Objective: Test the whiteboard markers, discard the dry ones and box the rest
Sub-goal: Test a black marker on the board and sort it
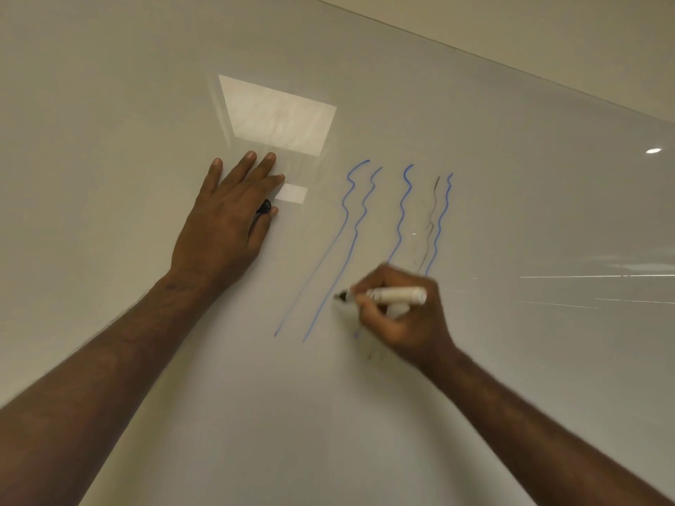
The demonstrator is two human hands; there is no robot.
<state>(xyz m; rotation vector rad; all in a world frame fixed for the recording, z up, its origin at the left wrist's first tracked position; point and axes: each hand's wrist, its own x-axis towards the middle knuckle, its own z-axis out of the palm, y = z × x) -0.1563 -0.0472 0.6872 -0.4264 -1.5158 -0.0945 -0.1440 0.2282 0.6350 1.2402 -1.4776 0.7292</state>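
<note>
My right hand [401, 315] grips a white-barrelled marker [398, 296] lying almost level, its dark tip [341, 296] pointing left and touching the whiteboard [511, 199]. Several wavy blue lines [350, 228] and one faint grey line [433, 217] run down the board above and left of that hand. My left hand [226, 220] lies flat on the board with straight fingers, and its thumb pinches a small black cap [263, 206] against the side of the hand. A pale shape under the marker, in my right palm, cannot be made out.
The glossy board fills the view and mirrors a bright ceiling panel [277, 116] above my left hand. The board's top edge [511, 67] runs diagonally at the upper right, with a beige wall beyond it.
</note>
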